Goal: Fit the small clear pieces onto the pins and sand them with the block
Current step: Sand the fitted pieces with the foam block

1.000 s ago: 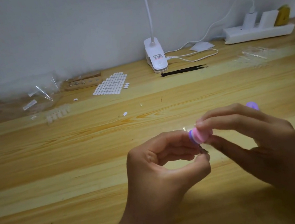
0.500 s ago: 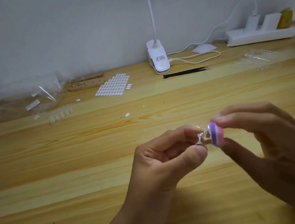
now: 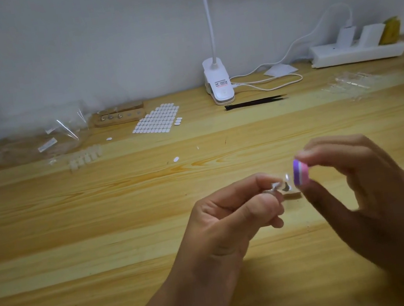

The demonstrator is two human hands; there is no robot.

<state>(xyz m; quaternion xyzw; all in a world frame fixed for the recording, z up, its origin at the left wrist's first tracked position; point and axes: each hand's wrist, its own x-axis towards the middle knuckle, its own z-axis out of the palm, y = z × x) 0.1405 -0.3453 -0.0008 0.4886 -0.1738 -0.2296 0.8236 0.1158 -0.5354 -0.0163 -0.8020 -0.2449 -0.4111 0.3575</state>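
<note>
My left hand [image 3: 236, 217] pinches a small metal pin [image 3: 273, 188] between thumb and forefinger, above the wooden table [image 3: 100, 224]. A small clear piece [image 3: 287, 183] sits on the pin's tip. My right hand [image 3: 364, 194] pinches a purple and pink sanding block [image 3: 300, 172] between thumb and forefinger, its face against the clear piece. More clear pieces [image 3: 85, 157] lie in a row at the far left. A wooden pin holder [image 3: 118, 113] stands at the back.
A sheet of white pads [image 3: 157, 119] lies at the back centre, black tweezers [image 3: 254, 102] to its right. A white clip lamp [image 3: 218, 85] and its cable stand by the wall. A power strip [image 3: 356, 53] is at the back right. Plastic bags [image 3: 40, 143] lie at the left.
The block has turned from facing me to edge-on and shifted right and down beside the pin's tip. The pin with its clear piece now shows between my left fingers.
</note>
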